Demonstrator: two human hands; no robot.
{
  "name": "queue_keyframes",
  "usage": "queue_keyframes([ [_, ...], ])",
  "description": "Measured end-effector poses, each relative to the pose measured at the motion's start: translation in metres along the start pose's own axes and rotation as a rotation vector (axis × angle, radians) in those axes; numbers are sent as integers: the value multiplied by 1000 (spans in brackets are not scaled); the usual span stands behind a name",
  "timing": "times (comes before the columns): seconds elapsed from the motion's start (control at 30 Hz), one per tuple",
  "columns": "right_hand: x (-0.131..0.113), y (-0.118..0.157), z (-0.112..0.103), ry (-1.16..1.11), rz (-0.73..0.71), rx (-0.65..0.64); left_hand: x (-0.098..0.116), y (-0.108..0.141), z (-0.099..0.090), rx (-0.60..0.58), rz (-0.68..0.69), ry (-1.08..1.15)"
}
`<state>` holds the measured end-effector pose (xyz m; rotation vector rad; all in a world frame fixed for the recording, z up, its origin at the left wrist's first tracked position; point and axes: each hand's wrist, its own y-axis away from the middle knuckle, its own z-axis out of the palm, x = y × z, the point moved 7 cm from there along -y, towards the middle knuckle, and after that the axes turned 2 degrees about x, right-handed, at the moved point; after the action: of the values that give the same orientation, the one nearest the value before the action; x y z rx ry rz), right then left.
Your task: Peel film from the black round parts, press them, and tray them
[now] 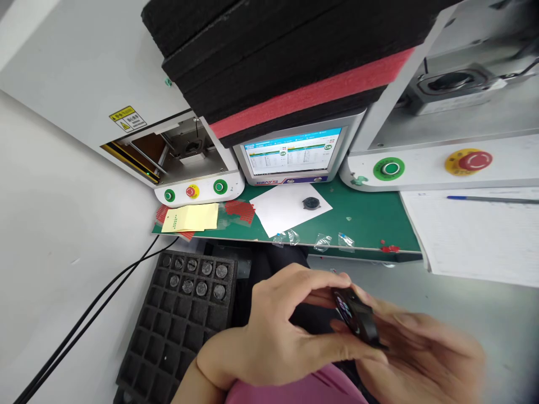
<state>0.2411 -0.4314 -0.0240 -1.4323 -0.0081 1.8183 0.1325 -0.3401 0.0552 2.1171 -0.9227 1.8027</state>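
Both hands hold a dark round watch body in front of the lap, tilted on its edge. My left hand grips it from the left, with the thumb at its lower end and the fingers at its upper end. My right hand, slightly blurred, closes round it from the right. Part of its lit face shows between the hands. Another dark watch body lies on a white paper sheet on the green bench.
A black foam tray with several round pieces stands lower left. Black cables run beside it. Behind the bench are a monitor, stacked foam and two machines with buttons. Papers with a pen lie right.
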Motion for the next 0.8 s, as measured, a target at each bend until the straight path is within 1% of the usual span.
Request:
queue_keyframes([
  [0.07, -7, -11, 9, -34, -75, 1, -3, 0, 1, -6, -14, 29],
  [0.2, -5, -17, 19, -26, -71, 59, -11, 0, 2, 22, -37, 87],
  [0.27, 3, -17, 19, 14, -70, 79, -21, -2, 2, 44, -74, 97],
  [0.3, 9, -18, 18, 46, -82, 70, -29, -6, 1, 51, -98, 86],
  [0.33, 17, -21, 16, 95, -98, 32, -41, -11, 0, 54, -128, 59],
  [0.37, 29, -25, 16, 182, -115, -43, -55, -19, -2, 47, -166, -3],
  [0.4, 45, -32, 15, 299, -125, -140, -72, -29, -4, 22, -212, -124],
  [0.43, 65, -41, 13, 434, -126, -253, -93, -41, -8, -11, -264, -273],
  [0.47, 89, -52, 11, 618, -118, -364, -115, -55, -12, -62, -318, -483],
  [0.5, 113, -67, 4, 735, -88, -406, -137, -70, -16, -143, -364, -755],
  [0.53, 134, -82, -3, 816, -70, -421, -155, -87, -22, -154, -371, -853],
  [0.6, 171, -112, -11, 945, -49, -450, -185, -116, -27, -177, -360, -968],
  [0.67, 197, -134, -10, 1053, -46, -483, -205, -135, -26, -209, -344, -1029],
  [0.7, 206, -140, -8, 1103, -45, -495, -211, -139, -24, -225, -335, -1054],
  [0.8, 219, -144, -5, 1225, -39, -508, -220, -138, -21, -217, -295, -1091],
])
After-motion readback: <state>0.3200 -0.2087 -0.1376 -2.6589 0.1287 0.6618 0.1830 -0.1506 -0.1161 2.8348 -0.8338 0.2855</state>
